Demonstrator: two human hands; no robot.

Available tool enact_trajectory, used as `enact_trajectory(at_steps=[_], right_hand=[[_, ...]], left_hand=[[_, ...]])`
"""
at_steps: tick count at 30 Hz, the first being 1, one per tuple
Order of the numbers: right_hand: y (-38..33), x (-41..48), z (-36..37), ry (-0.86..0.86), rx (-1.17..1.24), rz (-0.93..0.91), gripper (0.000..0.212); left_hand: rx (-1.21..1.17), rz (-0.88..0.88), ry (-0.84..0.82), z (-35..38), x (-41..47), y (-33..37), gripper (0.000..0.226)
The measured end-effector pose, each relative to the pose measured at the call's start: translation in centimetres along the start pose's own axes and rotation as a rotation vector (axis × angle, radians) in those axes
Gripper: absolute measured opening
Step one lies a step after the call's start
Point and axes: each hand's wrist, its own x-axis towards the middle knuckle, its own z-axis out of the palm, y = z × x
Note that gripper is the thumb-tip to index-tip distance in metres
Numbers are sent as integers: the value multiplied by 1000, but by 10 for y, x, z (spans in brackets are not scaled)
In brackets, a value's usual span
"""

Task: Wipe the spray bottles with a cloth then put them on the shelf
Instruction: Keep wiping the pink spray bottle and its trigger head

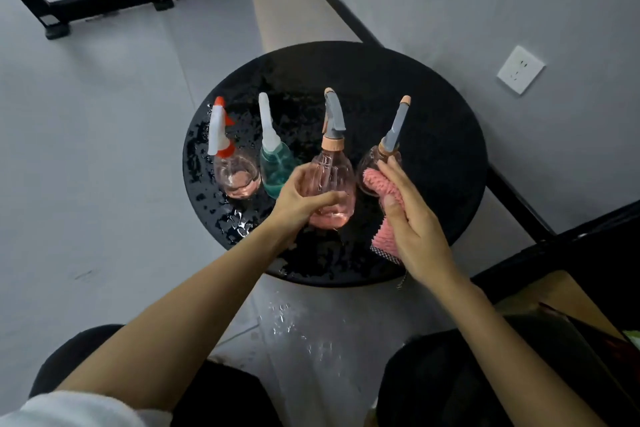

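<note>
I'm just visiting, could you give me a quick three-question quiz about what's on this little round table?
1. How many spray bottles stand on the black table?
2. True or false: the right hand holds the pink cloth.
3. Which bottle does the left hand grip: A the teal bottle, B the pink bottle with the grey trigger?

Key: 1. four; 2. true; 3. B

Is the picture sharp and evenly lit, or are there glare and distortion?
Head view: dim overall; wet droplets on the black round table catch small bright glints; the wide lens bends the wall edge and stretches the forearms; the left hand on the pink bottle and the right hand with the pink cloth look slightly soft.
</note>
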Motion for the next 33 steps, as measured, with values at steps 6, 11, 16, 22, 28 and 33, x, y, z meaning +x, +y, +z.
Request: enact_trajectory(at_steps=[6,11,16,22,28,33], right_hand=[[21,12,-1,54,175,145,40],[25,20,-6,110,236,162,39],[27,24,-9,132,275,169,42],[26,26,-9,142,292,164,41],[27,24,-14,165,293,148,40],[25,21,-21,168,322,132,39]], left_hand=[[180,48,-39,0,43,-7,74],[346,61,-117,1,66,-5,77],[455,74,-107,-4,79,-1,84],[560,163,-20,-4,76,4,80],[501,372,355,22,18,-10,66],[523,555,179,47,-9,-9,38]])
